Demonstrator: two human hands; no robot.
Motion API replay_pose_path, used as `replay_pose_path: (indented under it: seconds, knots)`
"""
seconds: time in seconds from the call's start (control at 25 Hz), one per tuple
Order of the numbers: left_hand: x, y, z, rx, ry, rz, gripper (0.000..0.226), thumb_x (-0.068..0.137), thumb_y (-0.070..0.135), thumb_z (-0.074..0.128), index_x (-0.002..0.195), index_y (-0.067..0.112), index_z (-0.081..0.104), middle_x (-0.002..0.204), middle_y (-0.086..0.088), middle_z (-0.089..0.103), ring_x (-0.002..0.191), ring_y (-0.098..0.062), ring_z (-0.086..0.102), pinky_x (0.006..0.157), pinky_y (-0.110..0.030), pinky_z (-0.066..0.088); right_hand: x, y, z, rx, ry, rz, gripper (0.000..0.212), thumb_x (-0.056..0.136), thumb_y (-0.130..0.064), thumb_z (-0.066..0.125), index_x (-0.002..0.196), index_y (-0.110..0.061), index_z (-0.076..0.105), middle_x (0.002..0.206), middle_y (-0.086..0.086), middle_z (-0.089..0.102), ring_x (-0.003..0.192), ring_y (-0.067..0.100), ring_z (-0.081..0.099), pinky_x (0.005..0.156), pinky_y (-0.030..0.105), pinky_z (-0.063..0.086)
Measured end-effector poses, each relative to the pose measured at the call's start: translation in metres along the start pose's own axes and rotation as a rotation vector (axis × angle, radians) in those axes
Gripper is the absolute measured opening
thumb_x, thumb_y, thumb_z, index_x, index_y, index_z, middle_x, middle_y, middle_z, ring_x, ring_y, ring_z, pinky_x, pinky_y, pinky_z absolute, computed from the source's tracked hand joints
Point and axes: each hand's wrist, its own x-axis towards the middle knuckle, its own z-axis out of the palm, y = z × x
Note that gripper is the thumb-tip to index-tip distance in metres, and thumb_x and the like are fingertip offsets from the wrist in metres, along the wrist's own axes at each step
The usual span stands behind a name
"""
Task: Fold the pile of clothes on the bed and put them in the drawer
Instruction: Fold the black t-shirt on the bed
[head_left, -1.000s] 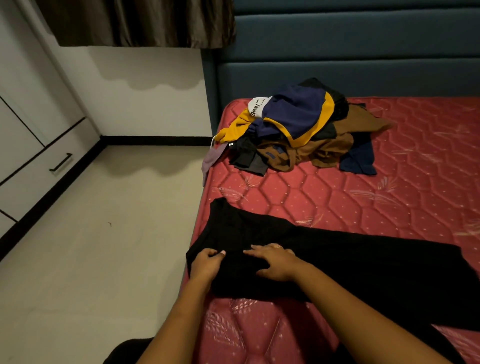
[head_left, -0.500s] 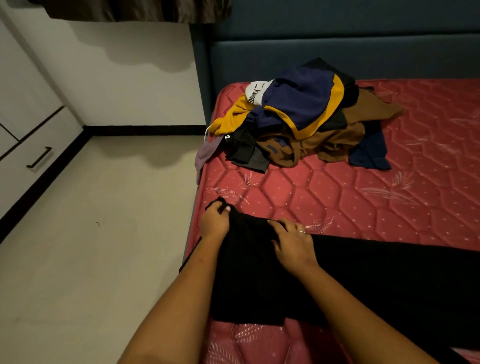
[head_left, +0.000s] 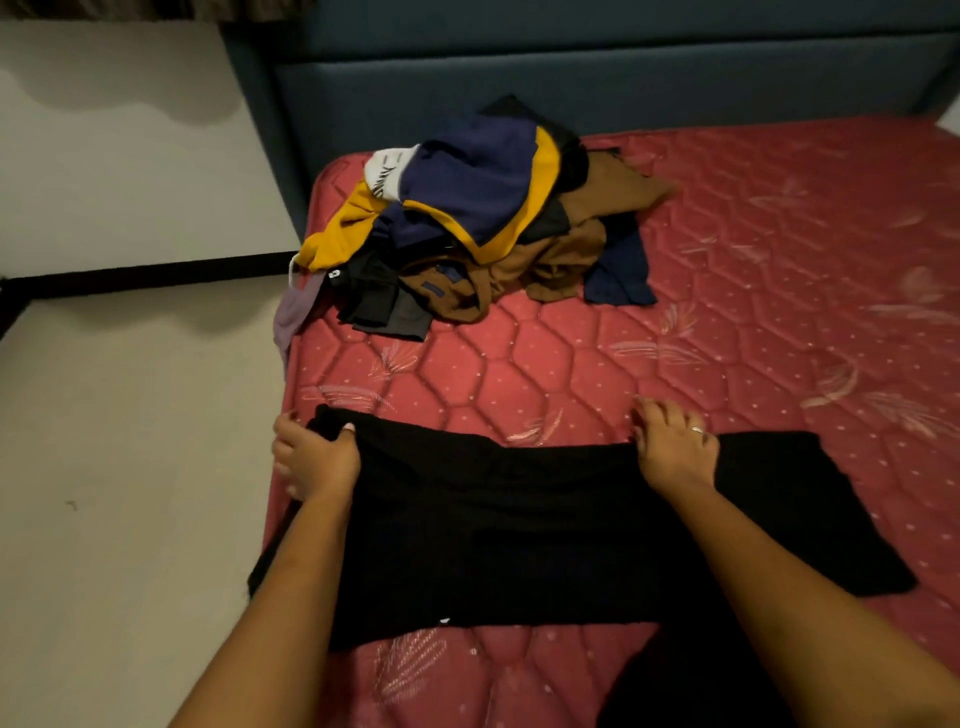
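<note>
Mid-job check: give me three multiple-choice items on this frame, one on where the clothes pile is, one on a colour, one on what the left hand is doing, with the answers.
1. Where does the pile of mixed-colour clothes lie?
A. On a chair
B. On the red quilted mattress, at its far left corner by the dark blue padded headboard
C. Inside a drawer

2. What colour is the flat garment spread nearest the camera?
A. White
B. Yellow
C. Black

3. What is the left hand doing?
A. Gripping the flat garment's far left corner
B. Resting on the pile
C. Hanging off the bed

Answers:
1 B: the pile sits on the mattress at the headboard end.
2 C: the cloth is black all over.
3 A: its thumb is curled over that corner.
</note>
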Motion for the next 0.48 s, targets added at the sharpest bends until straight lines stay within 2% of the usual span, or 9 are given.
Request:
replay_pose_path:
  seconds: [0.08,0.12,0.24,0.32,0.4,0.48]
  knots:
    - [-0.047,0.012,0.010,0.226,0.068,0.193,0.071,0.084,0.020,0.067,0.143,0.014,0.029,0.153,-0.013,0.024,0.139,-0.035,0.023,0.111,-0.055,0.018,0.002,0.061,-0.015,0.038,-0.036,0.210,0.049,0.099,-0.035,0.044,0.145,-0.027,0.031,0.150,0.007,0.029,0.135,0.034,0.026,0.107,0.051,0.027]
    - [-0.074,0.018,0.021,0.286,0.022,0.316,0.071,0.083,0.021,0.067,0.144,0.014,0.030,0.154,-0.013,0.021,0.140,-0.034,0.020,0.111,-0.056,0.014,-0.001,0.087,-0.023,0.055,-0.060,0.287,0.050,0.098,-0.035,0.045,0.145,-0.025,0.031,0.149,0.010,0.030,0.134,0.036,0.027,0.106,0.051,0.028]
    - [-0.154,0.038,0.061,0.445,-0.255,0.650,0.063,0.086,0.027,0.063,0.143,0.022,0.036,0.156,-0.007,0.017,0.142,-0.029,0.015,0.112,-0.057,0.011,-0.005,0.140,-0.038,0.120,-0.074,0.409,0.052,0.097,-0.032,0.051,0.143,-0.016,0.034,0.144,0.017,0.035,0.131,0.040,0.033,0.104,0.049,0.032]
    - [-0.195,0.043,0.086,0.585,-0.398,0.837,0.055,0.091,0.033,0.058,0.141,0.028,0.037,0.157,-0.001,0.014,0.143,-0.023,0.013,0.112,-0.057,0.011,-0.003,0.159,-0.044,0.188,-0.058,0.465,0.050,0.095,-0.033,0.055,0.136,-0.009,0.043,0.138,0.019,0.044,0.127,0.040,0.041,0.103,0.049,0.038]
    - [-0.215,0.046,0.102,0.692,-0.480,0.916,0.047,0.093,0.037,0.053,0.137,0.029,0.039,0.156,0.002,0.016,0.142,-0.020,0.014,0.112,-0.056,0.014,0.002,0.167,-0.046,0.258,-0.058,0.493,0.048,0.092,-0.038,0.058,0.129,-0.008,0.052,0.131,0.018,0.053,0.123,0.039,0.047,0.100,0.046,0.041]
    - [-0.219,0.048,0.113,0.750,-0.505,0.902,0.045,0.094,0.039,0.051,0.137,0.029,0.039,0.155,0.003,0.019,0.142,-0.020,0.016,0.112,-0.055,0.016,0.008,0.170,-0.049,0.323,-0.021,0.528,0.048,0.089,-0.042,0.061,0.126,-0.012,0.053,0.129,0.015,0.055,0.124,0.037,0.047,0.100,0.045,0.037]
